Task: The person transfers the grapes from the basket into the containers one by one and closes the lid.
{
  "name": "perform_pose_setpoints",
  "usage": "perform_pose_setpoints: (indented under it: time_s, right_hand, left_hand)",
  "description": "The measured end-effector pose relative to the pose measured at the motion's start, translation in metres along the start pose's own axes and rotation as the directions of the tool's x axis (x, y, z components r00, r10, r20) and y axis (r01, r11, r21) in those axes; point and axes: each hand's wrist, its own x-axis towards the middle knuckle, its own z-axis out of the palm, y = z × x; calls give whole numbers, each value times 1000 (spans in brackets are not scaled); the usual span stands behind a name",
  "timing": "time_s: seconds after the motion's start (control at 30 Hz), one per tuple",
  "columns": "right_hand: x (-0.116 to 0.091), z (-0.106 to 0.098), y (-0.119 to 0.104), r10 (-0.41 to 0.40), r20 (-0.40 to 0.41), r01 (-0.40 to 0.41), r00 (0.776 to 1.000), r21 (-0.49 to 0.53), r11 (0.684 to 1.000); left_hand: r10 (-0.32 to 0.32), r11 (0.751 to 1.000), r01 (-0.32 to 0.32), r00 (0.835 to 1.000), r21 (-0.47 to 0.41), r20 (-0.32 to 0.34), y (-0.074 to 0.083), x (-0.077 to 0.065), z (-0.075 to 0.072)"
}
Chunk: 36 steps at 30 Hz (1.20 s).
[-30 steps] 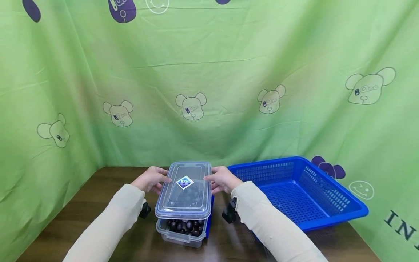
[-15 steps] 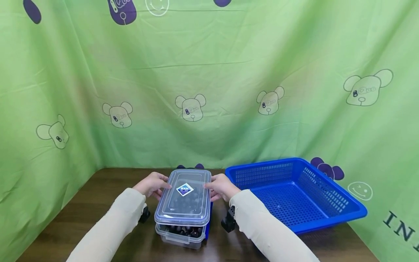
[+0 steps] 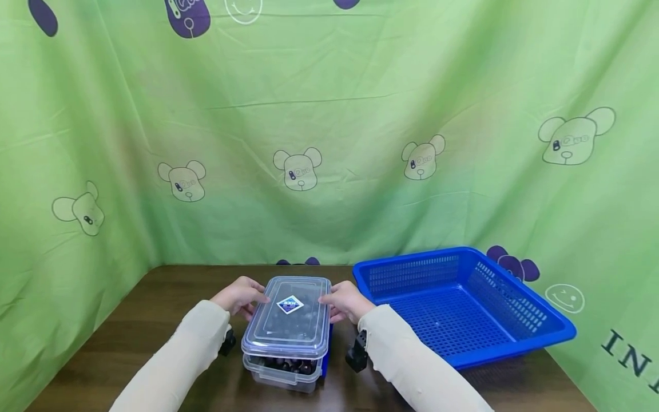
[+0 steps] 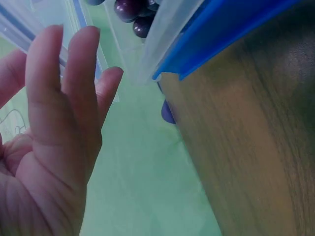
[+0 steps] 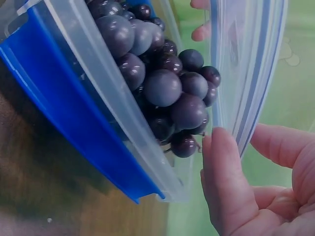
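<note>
A clear plastic lid (image 3: pixel 288 329) with a diamond-shaped sticker is held over a clear food container (image 3: pixel 280 376) by both hands. My left hand (image 3: pixel 238 295) pinches the lid's left edge, thumb on top. On the opposite edge, my right hand (image 3: pixel 348 300) pinches it between thumb and fingers. Dark purple grapes (image 5: pixel 162 88) fill the container and rise above its rim in the right wrist view. The lid's near end stands apart from the rim, leaving a gap where grapes show. Blue side flaps (image 5: pixel 74 103) hang out from the container's sides.
A large blue perforated basket (image 3: pixel 458 315) stands to the right on the brown wooden table (image 3: pixel 134 326). Behind the table hangs a green curtain (image 3: pixel 355 217) with printed bear heads.
Both hands have lowered the lid toward the container, so the gap at its near end is narrower and fewer grapes show. The basket has stayed in place.
</note>
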Motion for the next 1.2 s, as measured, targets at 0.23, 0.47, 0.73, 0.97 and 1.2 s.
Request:
perform_pose_setpoints:
  time_s: [0.23,0.47,0.73,0.97,1.2]
  right_hand:
    - [1,0,6,18,-5,-18,1000,17,1000]
    - [3,0,7,37,-6,-37,999,52,998]
    - [2,2,8,39,-9,-38,999,24,999]
    - [2,4,11,23,13,-23,1000,-5,1000]
    - [2,5,13,-3,1,4,1000,-48,999]
  left_hand:
    - [-4,1000,4,1000,9,-5,-2,0,4]
    - [12,1000,-12,999,8,-29,-6,3,7]
    - [24,1000,-24,999,6,-34,-9,1,9]
    - [34,999,-34,999,13,-26,-10,-1,9]
    - [46,998,-45,999,33,-26,-11,-1,10]
